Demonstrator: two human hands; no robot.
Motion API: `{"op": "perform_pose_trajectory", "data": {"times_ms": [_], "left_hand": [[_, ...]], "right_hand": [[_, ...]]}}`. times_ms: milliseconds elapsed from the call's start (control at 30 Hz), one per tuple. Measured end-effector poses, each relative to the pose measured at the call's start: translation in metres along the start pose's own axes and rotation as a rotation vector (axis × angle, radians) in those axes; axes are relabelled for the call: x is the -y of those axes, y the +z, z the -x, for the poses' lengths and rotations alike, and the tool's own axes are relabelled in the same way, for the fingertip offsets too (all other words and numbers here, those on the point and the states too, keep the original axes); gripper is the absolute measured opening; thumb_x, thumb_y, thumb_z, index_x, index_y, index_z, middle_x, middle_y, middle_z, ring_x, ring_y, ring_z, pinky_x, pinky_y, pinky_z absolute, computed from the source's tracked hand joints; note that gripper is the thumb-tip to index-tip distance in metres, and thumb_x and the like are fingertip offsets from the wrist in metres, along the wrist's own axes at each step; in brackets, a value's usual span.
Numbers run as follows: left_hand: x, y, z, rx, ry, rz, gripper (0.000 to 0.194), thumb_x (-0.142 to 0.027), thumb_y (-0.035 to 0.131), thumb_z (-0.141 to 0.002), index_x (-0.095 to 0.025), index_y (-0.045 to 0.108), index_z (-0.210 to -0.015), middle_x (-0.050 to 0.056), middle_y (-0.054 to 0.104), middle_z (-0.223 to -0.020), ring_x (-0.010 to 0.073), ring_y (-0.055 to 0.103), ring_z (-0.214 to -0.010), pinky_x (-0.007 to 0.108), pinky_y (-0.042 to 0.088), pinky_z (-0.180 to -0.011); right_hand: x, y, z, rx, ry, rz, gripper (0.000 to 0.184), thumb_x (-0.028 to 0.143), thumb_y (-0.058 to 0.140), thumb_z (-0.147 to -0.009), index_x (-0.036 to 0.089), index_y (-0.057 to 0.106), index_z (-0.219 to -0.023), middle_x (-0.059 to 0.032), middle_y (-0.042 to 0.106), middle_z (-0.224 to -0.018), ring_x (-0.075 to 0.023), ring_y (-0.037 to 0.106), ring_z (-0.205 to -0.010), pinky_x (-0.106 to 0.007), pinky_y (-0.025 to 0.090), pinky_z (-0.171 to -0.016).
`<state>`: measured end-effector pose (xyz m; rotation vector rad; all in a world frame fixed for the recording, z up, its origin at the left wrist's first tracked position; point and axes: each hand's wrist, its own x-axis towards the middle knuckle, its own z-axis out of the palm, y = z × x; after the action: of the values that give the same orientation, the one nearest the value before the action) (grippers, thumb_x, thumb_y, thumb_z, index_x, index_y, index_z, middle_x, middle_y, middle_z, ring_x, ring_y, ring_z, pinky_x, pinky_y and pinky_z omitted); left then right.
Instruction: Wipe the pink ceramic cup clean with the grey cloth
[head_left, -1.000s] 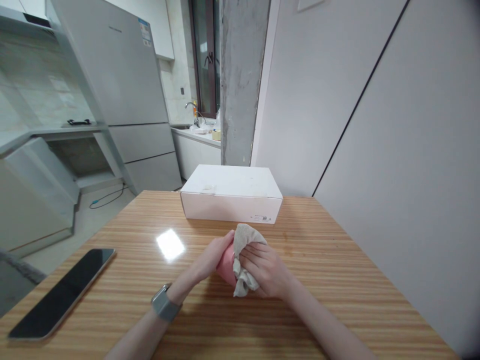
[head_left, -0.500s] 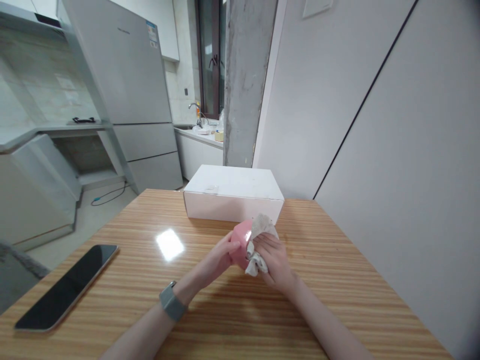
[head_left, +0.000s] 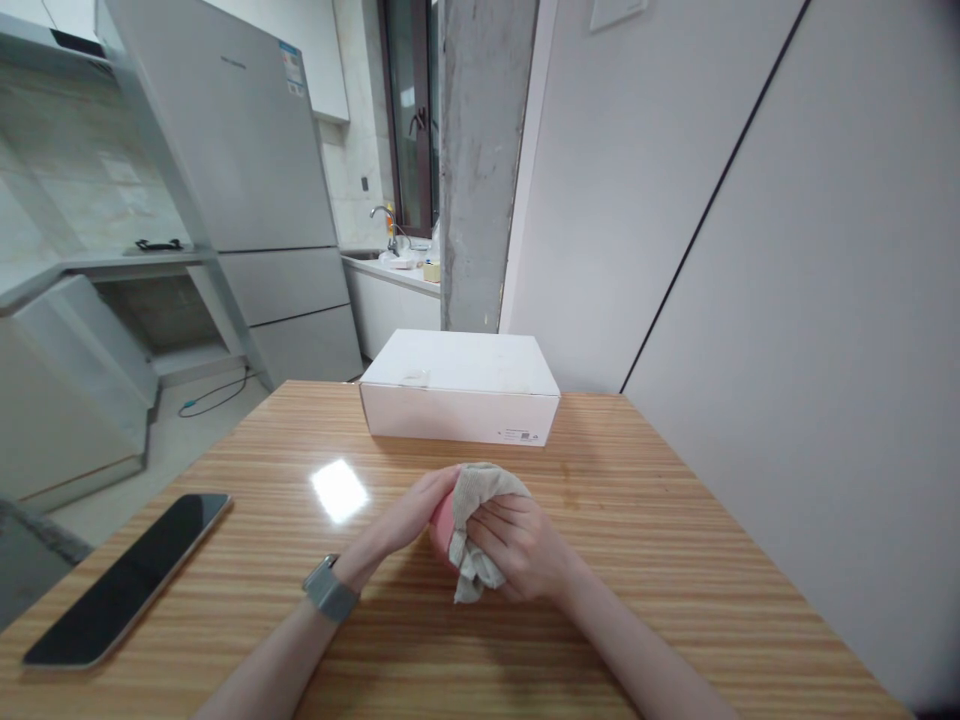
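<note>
My left hand (head_left: 412, 515) is wrapped round the far left side of a small pink bowl (head_left: 442, 532), tilted above the table in front of me. Only a strip of its pink outer wall shows; the rest is covered. A light grey-beige cloth (head_left: 480, 487) drapes over the bowl's right side and hangs in folds below. Closed on this cloth, my right hand (head_left: 521, 548) presses it against the bowl with bent fingers. My right fingertips are hidden in the folds.
A closed white box (head_left: 457, 412) stands at the table's far edge. A black smartphone (head_left: 127, 580) lies at the left on the wood-grain table (head_left: 652, 560). A grey fridge (head_left: 277, 180), a sink counter (head_left: 390, 290) and a pale wall (head_left: 675, 120) are beyond.
Both hands have moved a little left and nearer with the bowl and cloth. The cloth now covers more of the bowl, and the label on the white box has come into sight.
</note>
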<state>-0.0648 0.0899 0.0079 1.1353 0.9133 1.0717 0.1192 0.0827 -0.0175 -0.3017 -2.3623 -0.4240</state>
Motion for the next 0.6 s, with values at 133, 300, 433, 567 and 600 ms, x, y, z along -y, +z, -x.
{"op": "perform_pose_trajectory", "data": {"times_ms": [133,300,433,567,600], "left_hand": [[0.012,0.003,-0.003,0.125,0.04,0.002,0.035,-0.04,0.058,-0.084,-0.018,0.066,-0.111,0.007,0.065,-0.117,0.0227,0.053,-0.115,0.034,0.032,-0.105],[0.025,0.009,-0.004,0.215,-0.025,0.276,0.042,-0.039,0.062,-0.081,-0.02,0.059,-0.118,0.007,0.065,-0.112,0.0229,0.056,-0.107,0.034,0.041,-0.093],[0.029,0.01,-0.007,0.135,-0.072,0.335,0.035,-0.047,0.06,-0.078,-0.016,0.067,-0.094,0.005,0.069,-0.091,0.0219,0.061,-0.09,0.032,0.045,-0.083],[0.027,0.007,-0.011,0.068,-0.08,0.313,0.04,-0.052,0.055,-0.08,-0.014,0.068,-0.08,0.005,0.069,-0.079,0.0215,0.061,-0.085,0.032,0.043,-0.087],[0.026,0.006,-0.011,0.063,-0.067,0.294,0.039,-0.051,0.055,-0.08,-0.014,0.068,-0.079,0.005,0.069,-0.08,0.0218,0.061,-0.087,0.033,0.042,-0.089]], "right_hand": [[-0.008,-0.007,0.003,-0.021,0.072,0.028,0.029,0.022,0.038,-0.083,0.009,0.061,-0.097,-0.0134,0.07,-0.084,-0.0226,0.064,-0.078,-0.036,0.051,-0.078],[-0.014,-0.011,0.006,-0.061,0.118,0.044,0.036,0.024,0.033,-0.084,0.01,0.059,-0.104,-0.0151,0.07,-0.087,-0.025,0.064,-0.082,-0.04,0.05,-0.078],[-0.009,-0.009,0.005,-0.03,0.063,0.04,0.036,0.024,0.033,-0.084,0.009,0.059,-0.103,-0.0155,0.07,-0.087,-0.0243,0.064,-0.081,-0.038,0.05,-0.077],[0.0,-0.005,-0.001,-0.058,-0.006,0.003,0.034,0.024,0.033,-0.086,0.009,0.06,-0.099,-0.0145,0.07,-0.083,-0.0224,0.064,-0.078,-0.035,0.051,-0.073],[0.002,-0.005,-0.002,-0.062,-0.012,-0.012,0.033,0.023,0.033,-0.086,0.01,0.061,-0.098,-0.0138,0.07,-0.081,-0.0218,0.064,-0.077,-0.035,0.051,-0.072]]}}
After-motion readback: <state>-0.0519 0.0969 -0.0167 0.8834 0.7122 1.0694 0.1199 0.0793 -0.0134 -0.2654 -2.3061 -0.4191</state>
